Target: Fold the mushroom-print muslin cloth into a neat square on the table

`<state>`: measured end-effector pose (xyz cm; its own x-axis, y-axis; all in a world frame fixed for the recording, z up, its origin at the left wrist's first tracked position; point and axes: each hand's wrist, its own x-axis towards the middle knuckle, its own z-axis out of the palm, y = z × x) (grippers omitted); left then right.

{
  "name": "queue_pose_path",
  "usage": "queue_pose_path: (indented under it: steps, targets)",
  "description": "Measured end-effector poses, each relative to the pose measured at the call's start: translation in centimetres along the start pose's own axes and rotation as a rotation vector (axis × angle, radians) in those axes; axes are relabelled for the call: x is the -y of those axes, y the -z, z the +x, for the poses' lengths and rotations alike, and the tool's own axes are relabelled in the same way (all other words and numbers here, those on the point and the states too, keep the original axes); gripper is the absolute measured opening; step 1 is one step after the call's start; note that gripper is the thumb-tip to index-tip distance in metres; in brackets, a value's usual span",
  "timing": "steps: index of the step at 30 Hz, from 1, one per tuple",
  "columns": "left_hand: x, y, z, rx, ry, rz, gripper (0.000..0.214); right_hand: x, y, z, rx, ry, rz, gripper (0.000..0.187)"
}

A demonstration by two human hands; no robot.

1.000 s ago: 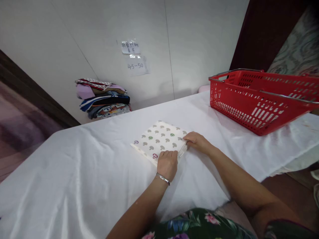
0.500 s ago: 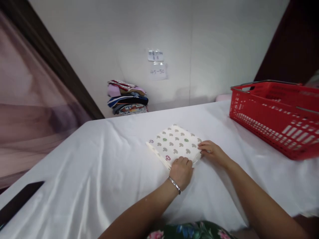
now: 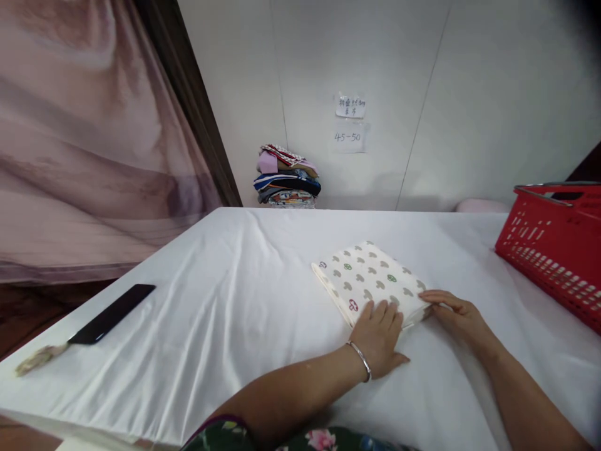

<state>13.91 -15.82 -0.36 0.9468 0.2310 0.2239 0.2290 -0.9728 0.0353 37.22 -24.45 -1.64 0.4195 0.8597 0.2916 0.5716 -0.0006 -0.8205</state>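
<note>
A folded cream cloth [image 3: 366, 275] with grey, green and red mushroom-like prints lies flat on the white-covered table [image 3: 263, 300]. My left hand [image 3: 379, 338], with a silver bracelet at the wrist, rests palm down on the cloth's near edge. Its fingers are stretched out over the fabric and the thumb sticks out to the right, off the cloth. At the right corner, my right hand [image 3: 460, 316] has that corner between its fingers and thumb; the thumb is partly hidden.
On the right stands a red plastic basket [image 3: 554, 250]. A black phone [image 3: 113, 314] with a tassel [image 3: 41, 359] lies to the left. Beyond the far edge is a stack of folded clothes [image 3: 286, 181] against the wall. A pink curtain [image 3: 94, 144] hangs at left.
The view has turned left, so everything appears farther right and the whole phone shows. My left hand's fingers have flattened and its thumb has come out sideways. My right hand stays at the cloth's corner.
</note>
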Motion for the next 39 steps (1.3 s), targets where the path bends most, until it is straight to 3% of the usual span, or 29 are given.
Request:
queue_pose_path:
  steps: [2,5,10,14,18,23,26,28,30,32,35,37,39]
  targets:
    - [0.1,-0.1,0.0,-0.007,0.000,0.008,0.075,0.7,-0.1,0.3,-0.058,-0.029,-0.018,0.032]
    - [0.2,-0.3,0.0,-0.031,-0.014,0.010,0.075,3.1,-0.6,1.3,-0.114,0.045,-0.093,0.030]
    - [0.3,-0.7,0.0,-0.065,-0.027,-0.012,0.080,5.9,-2.6,4.6,0.011,0.143,-0.369,0.041]
    - [0.2,-0.9,0.0,-0.074,-0.029,-0.045,0.081,3.0,-4.1,6.0,0.140,-0.007,-0.619,0.058]
    - [0.3,-1.1,-0.1,-0.075,-0.032,-0.107,0.078,-0.1,-4.3,5.8,0.201,-0.045,-0.637,0.061]
    - [0.3,-0.6,-0.3,-0.088,-0.038,-0.262,0.083,-0.5,-3.7,6.2,0.190,-0.098,-0.563,0.062]
    - [1.7,0.9,0.3,-0.144,-0.035,-0.384,0.069,-0.6,-3.1,7.0,0.131,-0.179,-0.506,0.058]
    - [4.1,2.1,1.0,-0.239,0.065,-0.409,0.055,-0.6,-2.5,7.6,0.117,-0.274,-0.504,0.063]
    - [7.6,3.2,1.5,-0.352,0.312,-0.361,0.047,-0.5,-2.1,8.1,0.137,-0.361,-0.517,0.069]
    - [11.4,3.6,1.5,-0.386,0.607,-0.303,0.050,0.0,-1.8,8.5,0.207,-0.394,-0.508,0.067]
    - [15.7,2.9,0.8,-0.235,0.917,-0.385,0.062,0.9,-1.8,8.9,0.303,-0.382,-0.490,0.053]
    - [17.0,2.1,0.3,-0.118,0.969,-0.476,0.065,1.3,-1.9,9.1,0.293,-0.363,-0.506,0.047]
    - [17.7,1.6,0.3,-0.077,0.980,-0.538,0.057,1.6,-1.8,9.1,0.267,-0.353,-0.510,0.045]
